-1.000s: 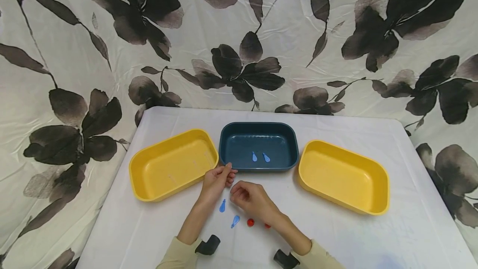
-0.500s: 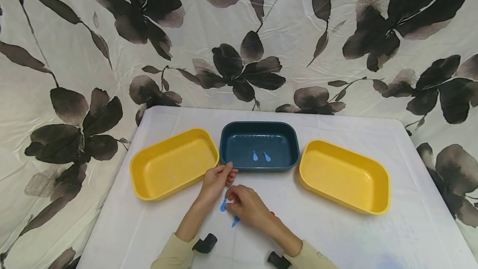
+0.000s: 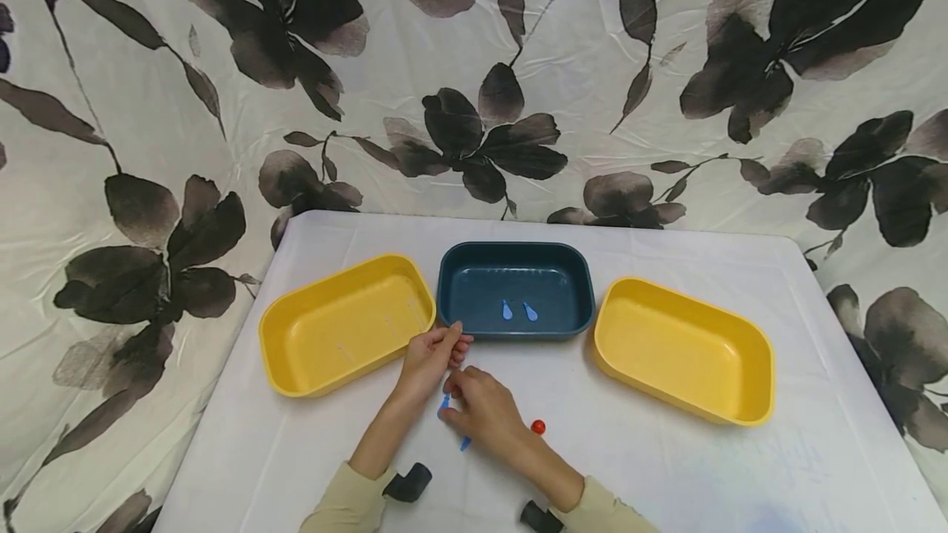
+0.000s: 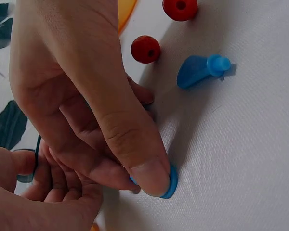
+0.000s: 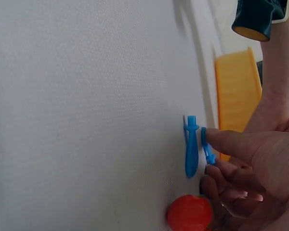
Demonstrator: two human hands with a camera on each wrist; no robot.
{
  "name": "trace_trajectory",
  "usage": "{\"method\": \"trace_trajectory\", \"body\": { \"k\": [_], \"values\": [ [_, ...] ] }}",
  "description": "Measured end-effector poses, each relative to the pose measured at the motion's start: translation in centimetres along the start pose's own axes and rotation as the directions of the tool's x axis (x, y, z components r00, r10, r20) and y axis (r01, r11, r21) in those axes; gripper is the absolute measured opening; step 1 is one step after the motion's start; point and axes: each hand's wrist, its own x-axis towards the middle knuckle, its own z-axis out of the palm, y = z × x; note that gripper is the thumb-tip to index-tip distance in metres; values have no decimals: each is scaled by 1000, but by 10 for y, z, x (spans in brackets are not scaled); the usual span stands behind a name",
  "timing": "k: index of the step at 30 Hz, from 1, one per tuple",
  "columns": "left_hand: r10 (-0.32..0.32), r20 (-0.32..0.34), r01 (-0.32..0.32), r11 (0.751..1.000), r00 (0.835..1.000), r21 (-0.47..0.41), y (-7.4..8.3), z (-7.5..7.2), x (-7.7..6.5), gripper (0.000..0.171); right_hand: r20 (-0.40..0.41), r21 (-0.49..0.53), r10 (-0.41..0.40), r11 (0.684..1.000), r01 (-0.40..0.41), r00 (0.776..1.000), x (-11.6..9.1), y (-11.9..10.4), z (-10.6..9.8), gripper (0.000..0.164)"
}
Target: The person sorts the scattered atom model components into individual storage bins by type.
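My right hand (image 3: 485,414) bends over the table and pinches a small blue teardrop-shaped piece (image 4: 171,185) between thumb and fingers. In the right wrist view that piece (image 5: 205,144) lies under the thumb tip. Beside it is another blue teardrop piece (image 4: 197,70) with a narrow stem, mostly covered by the right hand in the head view. Two red beads with holes lie close by, one a red bead (image 4: 145,49). My left hand (image 3: 429,356) stays at the dark blue tray's near left corner, fingers curled and thumb against them; whether something thin is held cannot be made out.
A dark blue tray (image 3: 474,248) stands at the middle back with two blue teardrop pieces (image 3: 518,311) inside. To the left, a yellow tray (image 3: 296,327) holds several thin clear bits. Another yellow tray (image 3: 681,352) stands at the right. Behind hangs a floral cloth (image 3: 474,39).
My right hand has moved down and left, away from the left hand, onto a blue teardrop piece, covering one red bead in the head view. The left hand keeps its place.
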Motion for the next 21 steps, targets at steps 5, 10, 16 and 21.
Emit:
{"method": "trace_trajectory", "body": {
  "k": [5,10,16,21],
  "values": [
    [7,-1,-7,1000,1000,-10,-2,0,1,42,13,21,13,1000,-13,1000,-1,0,1,22],
    [-2,-11,2,1000,1000,-9,-2,0,1,41,31,117,7,993,-10,999,1,2,0,20],
    [-3,-14,3,1000,1000,-9,-3,0,2,39,57,244,-28,970,13,998,0,4,-5,16],
    [9,-11,-9,1000,1000,-20,-3,1,3,40,45,321,-79,945,60,996,-2,9,-13,16]
  ]
}}
